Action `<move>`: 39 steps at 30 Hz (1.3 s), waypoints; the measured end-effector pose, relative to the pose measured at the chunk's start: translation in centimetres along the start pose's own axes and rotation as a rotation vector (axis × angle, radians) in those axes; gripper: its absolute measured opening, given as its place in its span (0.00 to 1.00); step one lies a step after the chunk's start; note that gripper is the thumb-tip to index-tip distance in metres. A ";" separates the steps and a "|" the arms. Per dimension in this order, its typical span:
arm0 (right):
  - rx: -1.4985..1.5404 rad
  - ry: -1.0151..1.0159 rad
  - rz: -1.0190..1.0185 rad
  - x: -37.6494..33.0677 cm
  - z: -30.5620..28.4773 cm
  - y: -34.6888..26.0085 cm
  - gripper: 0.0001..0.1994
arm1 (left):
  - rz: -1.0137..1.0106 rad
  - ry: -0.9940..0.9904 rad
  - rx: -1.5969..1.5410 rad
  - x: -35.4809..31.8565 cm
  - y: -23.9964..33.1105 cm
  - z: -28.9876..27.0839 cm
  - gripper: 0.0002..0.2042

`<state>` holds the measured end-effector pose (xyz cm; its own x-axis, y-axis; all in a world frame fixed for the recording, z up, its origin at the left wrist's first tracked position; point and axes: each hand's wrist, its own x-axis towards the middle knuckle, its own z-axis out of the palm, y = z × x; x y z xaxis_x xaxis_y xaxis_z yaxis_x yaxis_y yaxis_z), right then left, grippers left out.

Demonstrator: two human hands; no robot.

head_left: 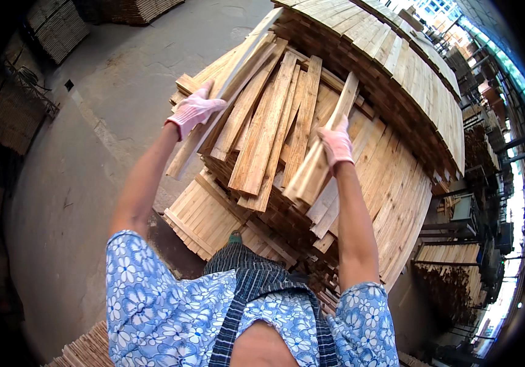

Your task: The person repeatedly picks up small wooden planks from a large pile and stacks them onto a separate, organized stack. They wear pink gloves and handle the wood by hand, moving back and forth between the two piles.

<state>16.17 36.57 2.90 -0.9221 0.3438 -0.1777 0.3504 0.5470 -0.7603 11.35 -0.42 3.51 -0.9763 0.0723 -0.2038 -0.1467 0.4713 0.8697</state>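
Both my hands wear pink work gloves. At the left side of a pile of loose planks, my left hand (196, 111) grips a long wooden board (235, 73) that slants from lower left to upper right. My right hand (337, 144) is closed around another narrow wooden board (325, 150) at the right of the pile, its near end blurred. Between the hands several loose planks (266, 128) lie spread at slight angles, some overlapping, on top of a stack of boards. My palms and the undersides of both held boards are hidden.
A higher stack of boards (366, 33) curves along the far side. Flat-laid boards (391, 189) extend to the right, and a lower stack (204, 211) stands near me. Grey concrete floor (109, 79) lies to the left, with more stacks (57, 30) at the far left.
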 end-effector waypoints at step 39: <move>-0.969 -0.133 -0.422 12.7 -28.7 24.1 0.30 | -0.016 -0.276 0.928 -16.5 12.6 32.0 0.42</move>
<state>17.61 76.07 0.26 -0.9894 -0.0700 -0.1271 -0.0749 0.9966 0.0345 30.75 32.49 3.44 -0.8862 0.2077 -0.4142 0.1397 0.9721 0.1886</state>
